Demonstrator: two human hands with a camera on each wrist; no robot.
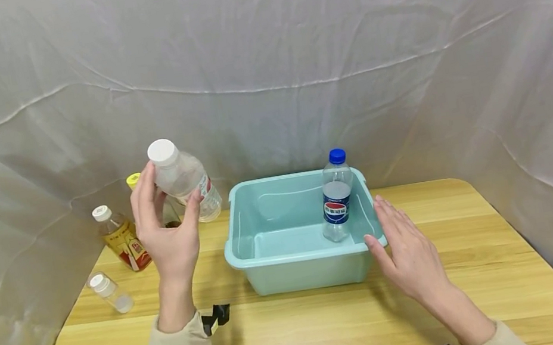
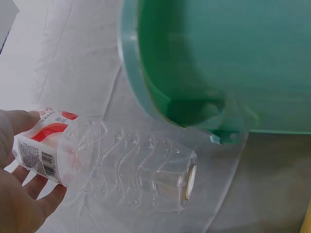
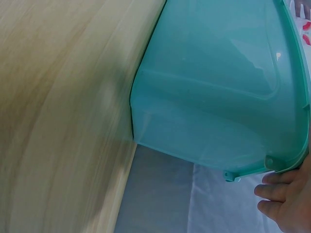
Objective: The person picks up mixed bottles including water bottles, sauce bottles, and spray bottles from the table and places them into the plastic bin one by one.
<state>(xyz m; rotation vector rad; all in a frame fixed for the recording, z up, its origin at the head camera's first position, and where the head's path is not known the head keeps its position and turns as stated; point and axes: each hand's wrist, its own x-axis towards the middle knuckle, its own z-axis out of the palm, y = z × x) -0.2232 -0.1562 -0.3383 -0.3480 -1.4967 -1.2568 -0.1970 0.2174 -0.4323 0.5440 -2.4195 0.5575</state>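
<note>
My left hand [image 1: 170, 237] grips a clear plastic bottle [image 1: 182, 178] with a white cap, raised above the table and tilted. In the left wrist view, fingers and thumb go round the bottle's [image 2: 129, 165] red and white label, its base pointing toward the light blue bin. That bin [image 1: 305, 270] stands on the table in the head view. Inside it, at the right end, a Pepsi bottle [image 1: 337, 199] with a blue cap stands nearly upright. My right hand [image 1: 411, 253] lies at the bin's right rim with its fingers straight; nothing is held in it.
On the left of the wooden table [image 1: 308, 336] stand a bottle with a yellow and red label [image 1: 124, 242] and a small clear bottle [image 1: 112, 292] with a white cap. A yellow-capped bottle [image 1: 133, 180] is partly hidden behind my left hand. Grey cloth [image 1: 261, 78] hangs behind.
</note>
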